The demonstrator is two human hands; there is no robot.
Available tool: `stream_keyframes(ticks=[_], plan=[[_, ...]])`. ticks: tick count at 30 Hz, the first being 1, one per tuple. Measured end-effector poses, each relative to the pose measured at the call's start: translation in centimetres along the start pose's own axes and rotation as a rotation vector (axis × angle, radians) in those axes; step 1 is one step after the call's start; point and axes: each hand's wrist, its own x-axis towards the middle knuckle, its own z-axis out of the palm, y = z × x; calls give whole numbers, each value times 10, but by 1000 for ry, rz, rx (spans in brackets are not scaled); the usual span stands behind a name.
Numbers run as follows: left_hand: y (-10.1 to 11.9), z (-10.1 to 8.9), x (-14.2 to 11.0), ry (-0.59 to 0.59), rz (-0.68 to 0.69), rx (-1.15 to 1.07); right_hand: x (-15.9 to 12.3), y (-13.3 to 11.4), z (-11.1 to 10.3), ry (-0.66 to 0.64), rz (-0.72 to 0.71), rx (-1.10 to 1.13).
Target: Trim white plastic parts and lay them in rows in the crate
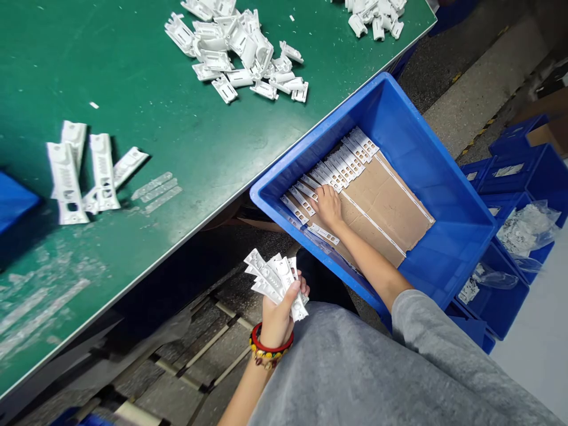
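My left hand (279, 307) is closed around a fanned bunch of long white plastic parts (270, 278) with holes and slots, held just outside the blue bin (444, 171). Inside that bin, my right hand (327, 206) reaches down to a row of similar white parts (341, 165) laid side by side on brown cardboard (386, 204). Its fingers are bent onto a part near the row's near end, and the fingertips are partly hidden. One separate white part (325, 234) lies nearer to me, beside the right hand.
On the green table (146, 248) lie several long white parts (103, 171) and a heap of shorter white pieces (244, 50). Another pile (375, 15) is at the far corner. Blue crates (510, 171) with bagged parts stand at right.
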Motion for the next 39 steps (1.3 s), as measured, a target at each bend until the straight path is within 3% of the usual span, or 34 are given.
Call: stream_keyframes(ticks=[6, 9, 19, 25, 31, 34, 39], plan=[[0, 0, 1, -3, 1, -12, -7, -13, 5, -103, -235, 25], [0, 1, 1, -9, 2, -16, -6, -18, 11, -122, -283, -7], [2, 0, -1, 0, -8, -10, -3, -22, 9, -165, -322, 23], [4, 1, -2, 0, -2, -9, -1, -9, 4, -20, -266, 38], [4, 2, -1, 20, -16, 55, 7, 1, -8, -8, -199, 16], [3, 2, -1, 57, -12, 91, -10, 4, -13, -18, -182, 72], [0, -1, 1, 96, -42, 65, -72, 17, -11, -189, -90, 152]])
